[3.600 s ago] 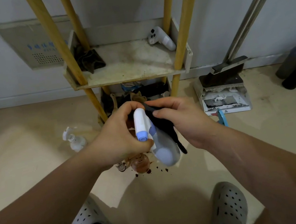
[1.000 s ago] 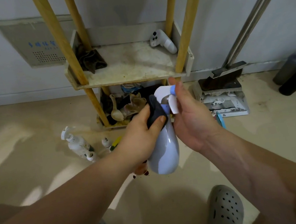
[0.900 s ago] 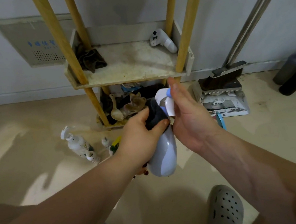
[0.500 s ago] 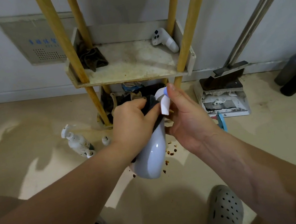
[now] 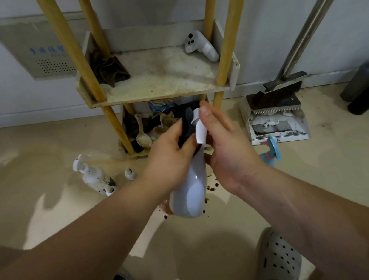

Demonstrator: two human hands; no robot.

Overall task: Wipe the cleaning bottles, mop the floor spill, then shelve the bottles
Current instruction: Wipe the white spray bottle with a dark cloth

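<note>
Rack's top tray [image 5: 161, 78] holds a brown rag [image 5: 108, 69] in its back-left corner & a white controller [image 5: 200, 45] back-right; the lower tray [image 5: 132, 154] has a spoon [image 5: 142, 138] + other bits. The spray bottle [image 5: 188, 195] is up in the air above the floor's brown spill [image 5: 212, 186]: R hand [image 5: 226, 150] grips its neck, L hand [image 5: 169, 159] pinches a dark cloth [image 5: 186, 125] on it. A few secs ago the hands were swapped: L had the head, R the cloth.

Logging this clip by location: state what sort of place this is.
Probably a utility or cleaning-storage corner indoors: a stained shelf rack stands against the wall, a broom and dustpan set sits beside it, and a pump bottle and a brown spill are on the floor.
</note>
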